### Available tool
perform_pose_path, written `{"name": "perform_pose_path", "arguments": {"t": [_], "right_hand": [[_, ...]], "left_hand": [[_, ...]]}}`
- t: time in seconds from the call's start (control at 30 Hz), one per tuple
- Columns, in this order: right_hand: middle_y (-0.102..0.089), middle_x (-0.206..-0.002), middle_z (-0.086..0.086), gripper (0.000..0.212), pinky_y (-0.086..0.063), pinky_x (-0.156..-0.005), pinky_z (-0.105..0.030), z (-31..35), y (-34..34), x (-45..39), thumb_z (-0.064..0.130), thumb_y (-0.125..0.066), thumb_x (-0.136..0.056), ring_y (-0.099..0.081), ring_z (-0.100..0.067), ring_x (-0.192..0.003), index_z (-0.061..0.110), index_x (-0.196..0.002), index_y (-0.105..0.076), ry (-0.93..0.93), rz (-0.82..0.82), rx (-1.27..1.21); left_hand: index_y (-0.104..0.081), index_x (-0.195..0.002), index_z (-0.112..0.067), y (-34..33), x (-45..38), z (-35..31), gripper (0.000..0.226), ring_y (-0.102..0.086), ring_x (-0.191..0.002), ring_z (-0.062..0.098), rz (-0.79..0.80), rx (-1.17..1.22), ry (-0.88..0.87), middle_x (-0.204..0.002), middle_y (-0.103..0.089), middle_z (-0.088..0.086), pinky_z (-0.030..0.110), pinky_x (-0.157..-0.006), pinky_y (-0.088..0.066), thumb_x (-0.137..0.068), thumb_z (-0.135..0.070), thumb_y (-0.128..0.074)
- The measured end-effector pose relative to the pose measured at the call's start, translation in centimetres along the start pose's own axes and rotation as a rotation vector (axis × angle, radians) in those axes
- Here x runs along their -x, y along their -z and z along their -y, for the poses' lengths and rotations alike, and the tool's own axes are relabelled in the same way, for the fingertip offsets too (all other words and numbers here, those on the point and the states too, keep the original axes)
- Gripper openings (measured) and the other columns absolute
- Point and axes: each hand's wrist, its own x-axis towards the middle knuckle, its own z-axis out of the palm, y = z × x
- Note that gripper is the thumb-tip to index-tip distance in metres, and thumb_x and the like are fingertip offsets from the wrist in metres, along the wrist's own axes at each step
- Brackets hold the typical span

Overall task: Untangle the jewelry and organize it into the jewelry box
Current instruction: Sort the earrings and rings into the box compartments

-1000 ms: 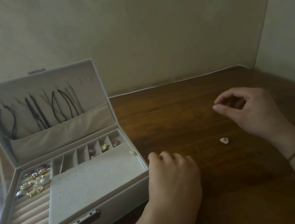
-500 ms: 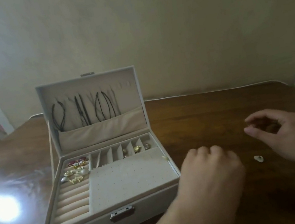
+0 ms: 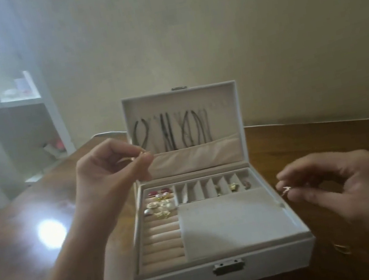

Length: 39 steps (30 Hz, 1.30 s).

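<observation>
1. Left hand (image 3: 110, 170) is raised in front of the lid's left edge; grip closed, thumb and forefinger pinched on a small gold piece (image 3: 142, 154), too blurred to be identified.
2. Right hand (image 3: 342, 188) is held just right of the jewelry box (image 3: 226, 270); grip closed on a small ring (image 3: 286, 189) at the fingertips, the other fingers curled.
3. The box sits open on the tabletop (image 3: 314, 139), between the two grips and below both; lid (image 3: 178, 96) upright.
4. Dark cord necklaces (image 3: 172, 133) are seen hung inside the lid, just right of the left grip.
5. Earrings and pearl pieces (image 3: 159, 203) are clustered in the ring rolls, below the left grip.
6. Small gold items (image 3: 233, 186) are lodged in the narrow back compartments, left of the right grip.
7. A white shelf (image 3: 9, 104) is noted far left.
</observation>
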Motion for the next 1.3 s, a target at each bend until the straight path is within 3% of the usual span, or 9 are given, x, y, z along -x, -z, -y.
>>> {"name": "perform_pose_path", "arguments": {"t": [0.13,0.27,0.33,0.4,0.47,0.63,0.87,1.13,1.3], "right_hand": [[-0.07,-0.08,0.027,0.017,-0.041,-0.058,-0.003,3.5,-5.1,-4.6,0.018,-0.082,-0.075,-0.062,0.005,-0.064,0.03,-0.086,-0.076,0.183,0.144,-0.037],[-0.07,-0.088,0.026,0.016,-0.043,-0.063,-0.008,4.8,-10.1,-7.8,0.028,-0.078,-0.081,-0.061,0.008,-0.067,0.035,-0.093,-0.071,0.27,0.294,0.116],[-0.071,-0.088,0.024,0.014,-0.046,-0.065,-0.015,5.1,-12.0,-8.7,0.035,-0.072,-0.08,-0.055,0.015,-0.065,0.035,-0.094,-0.07,0.289,0.286,0.191],[-0.072,-0.088,0.023,0.018,-0.054,-0.07,-0.032,5.3,-13.4,-9.5,0.038,-0.066,-0.078,-0.061,0.008,-0.072,0.034,-0.096,-0.07,0.292,0.255,0.223],[-0.072,-0.088,0.025,0.019,-0.055,-0.075,-0.037,5.5,-14.2,-10.2,0.037,-0.068,-0.077,-0.067,0.0,-0.083,0.034,-0.096,-0.069,0.308,0.262,0.213],[-0.073,-0.086,0.023,0.016,-0.056,-0.075,-0.036,5.7,-15.2,-10.5,0.035,-0.073,-0.077,-0.069,-0.002,-0.081,0.034,-0.093,-0.073,0.37,0.299,0.277],[-0.069,-0.067,0.021,0.007,-0.051,-0.05,-0.029,6.2,-15.2,-10.6,0.04,-0.069,-0.069,-0.066,-0.008,-0.06,0.04,-0.075,-0.073,0.526,0.217,0.446],[-0.059,-0.097,0.033,0.015,-0.051,-0.081,-0.027,5.5,-15.2,-10.5,0.03,-0.077,-0.082,-0.06,0.003,-0.093,0.043,-0.09,-0.076,0.313,0.343,0.261],[-0.064,-0.089,0.022,0.023,-0.052,-0.068,-0.023,5.0,-14.8,-10.7,0.014,-0.075,-0.084,-0.061,-0.001,-0.078,0.035,-0.093,-0.078,0.259,0.338,0.049]], "left_hand": [[-0.069,-0.075,-0.014,1.6,0.6,2.7,0.03,-0.054,-0.046,0.017,0.022,0.118,0.01,-0.064,-0.064,0.008,0.023,-0.047,-0.046,-0.061,-0.028,-0.091],[-0.067,-0.072,-0.017,2.7,0.8,3.8,0.027,-0.043,-0.042,0.015,-0.009,0.271,0.114,-0.058,-0.054,0.007,0.024,-0.045,-0.034,-0.063,-0.027,-0.089],[-0.067,-0.068,-0.019,3.2,0.9,3.9,0.019,-0.04,-0.041,0.013,-0.033,0.371,0.186,-0.058,-0.05,0.008,0.023,-0.045,-0.031,-0.063,-0.022,-0.084],[-0.067,-0.065,-0.02,3.3,0.9,3.9,0.013,-0.04,-0.04,0.01,-0.068,0.463,0.249,-0.064,-0.05,0.009,0.02,-0.043,-0.033,-0.066,-0.019,-0.08],[-0.067,-0.064,-0.022,3.6,0.8,3.9,0.015,-0.042,-0.042,0.007,-0.109,0.537,0.297,-0.069,-0.057,0.004,0.017,-0.044,-0.034,-0.073,-0.013,-0.075],[-0.068,-0.064,-0.023,4.0,0.6,4.3,0.016,-0.044,-0.044,0.005,-0.149,0.625,0.352,-0.072,-0.066,-0.003,0.015,-0.045,-0.036,-0.077,-0.014,-0.068],[-0.067,-0.065,-0.023,4.1,0.4,4.4,0.016,-0.044,-0.045,0.005,-0.126,0.665,0.35,-0.072,-0.066,-0.002,0.016,-0.046,-0.036,-0.078,-0.013,-0.068],[-0.066,-0.067,-0.021,4.0,0.4,4.6,0.015,-0.043,-0.045,0.006,-0.13,0.681,0.351,-0.073,-0.063,-0.002,0.017,-0.046,-0.037,-0.078,-0.012,-0.068],[-0.067,-0.07,-0.024,4.1,0.5,4.8,0.017,-0.043,-0.048,0.008,-0.056,0.653,0.316,-0.073,-0.053,0.001,0.02,-0.049,-0.037,-0.069,-0.015,-0.082]]}}
